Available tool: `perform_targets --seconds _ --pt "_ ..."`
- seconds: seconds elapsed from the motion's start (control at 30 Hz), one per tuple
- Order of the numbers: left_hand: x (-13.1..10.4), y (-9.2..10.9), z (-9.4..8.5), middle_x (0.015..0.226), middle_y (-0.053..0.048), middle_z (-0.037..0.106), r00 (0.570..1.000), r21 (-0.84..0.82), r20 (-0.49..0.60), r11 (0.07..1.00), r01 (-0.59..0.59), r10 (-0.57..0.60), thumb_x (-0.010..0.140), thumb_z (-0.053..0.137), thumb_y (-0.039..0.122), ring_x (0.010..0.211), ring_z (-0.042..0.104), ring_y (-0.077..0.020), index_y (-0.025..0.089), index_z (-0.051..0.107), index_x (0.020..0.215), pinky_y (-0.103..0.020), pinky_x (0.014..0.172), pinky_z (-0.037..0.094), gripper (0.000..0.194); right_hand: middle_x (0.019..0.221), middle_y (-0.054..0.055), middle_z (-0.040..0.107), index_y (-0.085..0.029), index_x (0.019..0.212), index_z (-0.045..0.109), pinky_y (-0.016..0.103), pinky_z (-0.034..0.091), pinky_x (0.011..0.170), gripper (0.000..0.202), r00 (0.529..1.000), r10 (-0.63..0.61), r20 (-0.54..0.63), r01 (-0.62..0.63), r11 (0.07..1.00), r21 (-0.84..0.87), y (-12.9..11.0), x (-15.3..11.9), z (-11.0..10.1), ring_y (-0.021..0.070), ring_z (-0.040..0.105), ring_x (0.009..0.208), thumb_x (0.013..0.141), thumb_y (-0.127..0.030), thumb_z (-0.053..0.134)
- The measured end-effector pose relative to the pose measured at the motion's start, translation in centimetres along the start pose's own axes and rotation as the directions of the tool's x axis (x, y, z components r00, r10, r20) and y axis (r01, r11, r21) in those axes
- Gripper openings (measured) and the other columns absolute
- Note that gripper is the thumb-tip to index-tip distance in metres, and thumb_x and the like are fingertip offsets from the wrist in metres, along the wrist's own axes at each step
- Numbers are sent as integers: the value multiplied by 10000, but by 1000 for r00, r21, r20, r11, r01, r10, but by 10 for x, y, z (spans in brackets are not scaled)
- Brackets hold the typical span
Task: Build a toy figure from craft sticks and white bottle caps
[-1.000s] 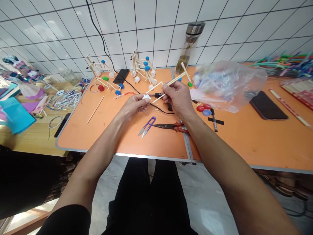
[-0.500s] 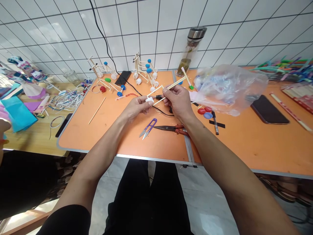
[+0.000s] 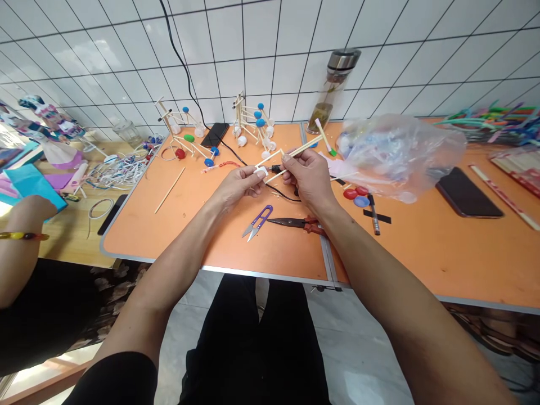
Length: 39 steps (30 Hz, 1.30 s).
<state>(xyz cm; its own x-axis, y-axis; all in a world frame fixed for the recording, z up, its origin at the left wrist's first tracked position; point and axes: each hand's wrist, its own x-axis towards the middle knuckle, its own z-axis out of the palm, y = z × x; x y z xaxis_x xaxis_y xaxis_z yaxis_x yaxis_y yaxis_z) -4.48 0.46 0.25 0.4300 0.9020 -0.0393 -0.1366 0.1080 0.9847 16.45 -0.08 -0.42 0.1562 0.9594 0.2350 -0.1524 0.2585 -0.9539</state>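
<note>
Between thumb and fingers, my left hand (image 3: 241, 185) pinches a small white piece (image 3: 262, 170) joined to thin wooden sticks. My right hand (image 3: 310, 174) grips the wooden sticks (image 3: 304, 147) at their other end; the fingers partly hide where they meet. Just beyond my hands stand two stick models, one with blue and white balls (image 3: 253, 121), the other with red, green and blue balls (image 3: 189, 138). Nearer to me lie purple thread snips (image 3: 258, 222) and pliers (image 3: 291, 223), whose red handles run under my right wrist.
A glass bottle (image 3: 333, 90) stands by the tiled wall, near a clear plastic bag (image 3: 405, 152). Phones (image 3: 468, 192), a pen (image 3: 373, 215) and a loose stick (image 3: 170, 190) lie on the orange table (image 3: 422, 253). Another person's arm (image 3: 23, 242) is at far left.
My hands keep their hold on the white piece and sticks, nearly still. The other person's arm has come further into view at left. The view has shifted slightly.
</note>
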Motion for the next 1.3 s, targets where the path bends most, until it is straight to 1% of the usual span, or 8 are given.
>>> perform_targets --seconds 0.2,0.33,0.6,0.8,0.93,1.07,1.13,1.3 --pt "1 0 0 808 7 736 1000 28 -16 1000 0 1 741 1051 592 636 658 -67 166 768 919 -190 620 547 542 741 -47 740 -234 943 709 178 546 469 568 1000 12 -1 -12 1000 -5 0 0 0 87 648 540 722 -650 1025" --pt "1 0 2 790 11 723 999 42 -37 999 13 -11 760 1043 577 635 651 -67 170 745 890 -192 622 538 521 754 -45 733 -242 946 691 181 552 477 550 1000 16 4 -16 1000 -25 -1 0 0 92 654 552 754 -651 1005" --pt "1 -1 1 814 10 729 999 65 -40 998 7 -5 720 1039 643 658 661 -71 172 735 903 -198 640 545 589 764 -40 734 -245 947 689 187 562 489 513 1000 5 6 -5 999 -33 2 0 0 95 658 556 780 -630 985" --pt "1 -1 1 826 6 734 999 75 -39 997 6 -3 723 1041 634 680 670 -76 172 759 943 -198 647 551 583 756 -43 743 -235 946 706 184 555 481 513 1000 -2 -3 2 1000 -1 3 1 -1 93 656 546 752 -598 1012" --pt "2 -3 0 857 4 753 1000 68 -24 998 -7 8 683 1051 670 689 675 -74 175 775 956 -200 661 563 630 754 -43 741 -239 951 712 187 556 485 510 1000 -9 2 9 1000 -12 3 1 -1 94 655 548 768 -616 1003" --pt "4 -5 -1 857 13 749 1000 46 -22 999 -17 18 646 1060 695 717 697 -79 172 794 979 -212 716 600 675 743 -45 737 -242 937 707 197 558 482 542 1000 -9 0 9 1000 -8 4 2 -1 98 646 540 743 -641 1019" --pt "4 -7 -1 855 13 751 1000 20 -15 1000 -19 19 650 1067 675 740 719 -89 168 803 1008 -227 753 621 675 747 -44 735 -246 937 702 201 563 487 545 1000 -14 5 14 1000 -12 4 2 -1 99 648 541 747 -651 1013" --pt "4 -8 0 935 -20 819 1000 -45 -20 999 8 -8 733 1072 544 794 798 -117 166 809 1107 -238 802 645 593 758 -43 734 -251 949 696 204 565 493 521 1000 -16 12 16 999 -39 3 1 -1 102 653 546 774 -645 988"
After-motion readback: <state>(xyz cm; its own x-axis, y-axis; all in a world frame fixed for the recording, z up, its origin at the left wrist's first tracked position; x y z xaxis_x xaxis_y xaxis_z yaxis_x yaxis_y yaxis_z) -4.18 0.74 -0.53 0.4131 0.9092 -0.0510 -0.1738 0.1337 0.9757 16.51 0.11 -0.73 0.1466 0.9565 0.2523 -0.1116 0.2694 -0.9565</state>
